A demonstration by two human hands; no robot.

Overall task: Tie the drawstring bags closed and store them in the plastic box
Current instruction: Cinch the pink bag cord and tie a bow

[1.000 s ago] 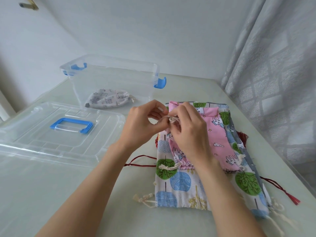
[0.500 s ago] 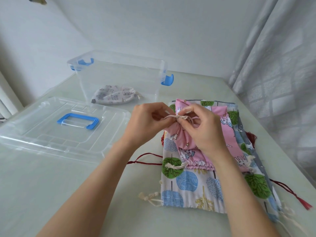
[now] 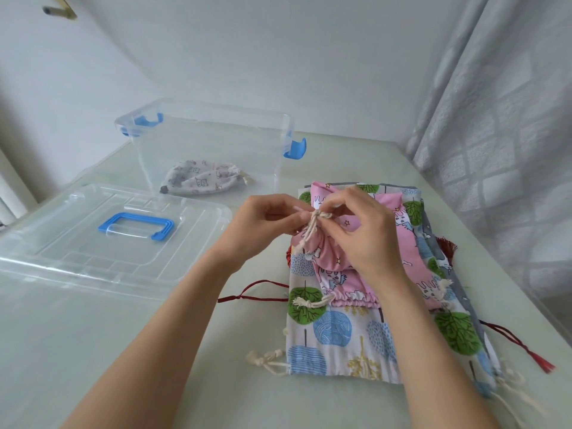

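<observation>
While hands pinch cord point(image 3: 312, 226) | plastic box point(image 3: 278, 140): one grey bag point(image 3: 201, 181)

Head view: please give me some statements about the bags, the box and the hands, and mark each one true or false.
1. Both hands pinch the cream cord of the pink bag. True: left hand, right hand.
2. The plastic box holds no bag. False: a grey-white printed bag lies inside.
3. The lid sits on the box. False: it lies on the table, beside the box.
4. The pink bag rests above a tree-print bag. True.
</observation>
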